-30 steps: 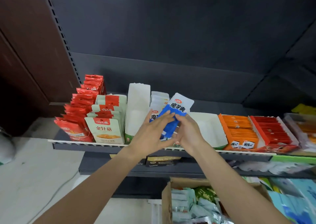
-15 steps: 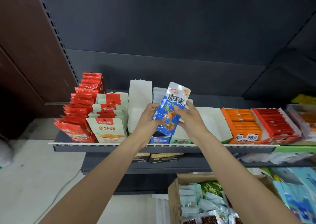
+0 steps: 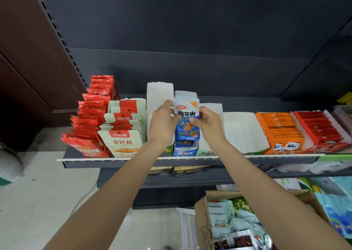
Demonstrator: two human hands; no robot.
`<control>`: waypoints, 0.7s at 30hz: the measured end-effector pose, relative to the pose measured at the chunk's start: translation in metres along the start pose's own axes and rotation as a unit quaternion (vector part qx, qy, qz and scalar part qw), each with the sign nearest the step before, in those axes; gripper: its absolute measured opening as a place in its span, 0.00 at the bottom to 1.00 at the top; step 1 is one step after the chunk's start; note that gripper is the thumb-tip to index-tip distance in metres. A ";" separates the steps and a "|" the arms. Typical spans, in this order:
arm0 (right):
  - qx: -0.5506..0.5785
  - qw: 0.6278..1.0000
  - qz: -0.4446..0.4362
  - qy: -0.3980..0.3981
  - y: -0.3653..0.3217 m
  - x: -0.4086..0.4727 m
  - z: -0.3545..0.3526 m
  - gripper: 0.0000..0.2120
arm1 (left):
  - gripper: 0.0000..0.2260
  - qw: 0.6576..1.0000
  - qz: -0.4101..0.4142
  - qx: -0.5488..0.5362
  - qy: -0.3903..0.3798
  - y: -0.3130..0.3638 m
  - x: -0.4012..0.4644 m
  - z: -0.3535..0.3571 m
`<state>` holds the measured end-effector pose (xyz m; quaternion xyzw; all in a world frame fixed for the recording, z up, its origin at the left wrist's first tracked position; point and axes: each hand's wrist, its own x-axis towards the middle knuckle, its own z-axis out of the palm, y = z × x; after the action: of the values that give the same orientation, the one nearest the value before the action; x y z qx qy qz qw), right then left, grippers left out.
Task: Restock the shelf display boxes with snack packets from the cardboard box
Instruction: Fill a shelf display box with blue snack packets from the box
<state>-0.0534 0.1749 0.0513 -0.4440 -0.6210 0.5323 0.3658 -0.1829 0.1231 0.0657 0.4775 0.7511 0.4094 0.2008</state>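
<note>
Both hands hold a blue-and-white snack packet [image 3: 187, 119] upright over the blue display box [image 3: 184, 148] at the near edge of the shelf [image 3: 190, 161]. The left hand [image 3: 162, 123] pinches the packet's left edge and the right hand [image 3: 206, 123] its right edge, fingers curled round it. More blue-and-white packets [image 3: 184, 94] stand in a row behind it inside the same box. A tall white box wall [image 3: 159, 92] rises just left of the row, and a low white tray [image 3: 245, 133] lies open to the right, leaving room on that side. Farther left stand cream mushroom pouches [image 3: 122, 141] and red packets [image 3: 89, 120]; farther right, an orange display box [image 3: 280, 131] and a red display box [image 3: 320, 127], both full. A white ribbed strip runs along the shelf's front lip. Below, near right, the cardboard box [image 3: 202, 223] sits open, holding pale green and silver packets.
</note>
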 end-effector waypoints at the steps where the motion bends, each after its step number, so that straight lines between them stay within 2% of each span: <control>1: -0.018 1.000 -0.003 0.003 0.002 0.002 0.000 0.05 | 0.12 1.000 0.004 -0.006 0.011 -0.001 0.000 0.000; 6: -0.121 0.992 -0.032 0.000 0.000 0.012 -0.004 0.05 | 0.09 0.999 0.012 -0.012 0.031 -0.005 0.001 -0.002; 12: -0.200 0.978 -0.060 0.005 0.001 0.015 -0.008 0.13 | 0.08 0.993 0.090 0.070 0.011 -0.007 0.002 -0.004; 14: -0.225 0.973 -0.049 -0.003 0.006 0.015 -0.010 0.13 | 0.09 0.992 0.090 0.091 -0.015 -0.007 0.004 -0.002; 18: -0.229 0.973 -0.027 -0.014 0.013 0.015 -0.014 0.10 | 0.18 0.983 0.096 0.141 -0.063 -0.005 0.007 0.003; 21: -0.237 0.971 -0.040 -0.017 0.012 0.017 -0.014 0.08 | 0.15 0.976 0.103 0.180 -0.066 -0.005 0.010 0.006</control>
<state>-0.0440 0.1963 0.0412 -0.4837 -0.7529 0.3623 0.2607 -0.1855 0.1334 0.0592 0.6062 0.7446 0.2536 0.1172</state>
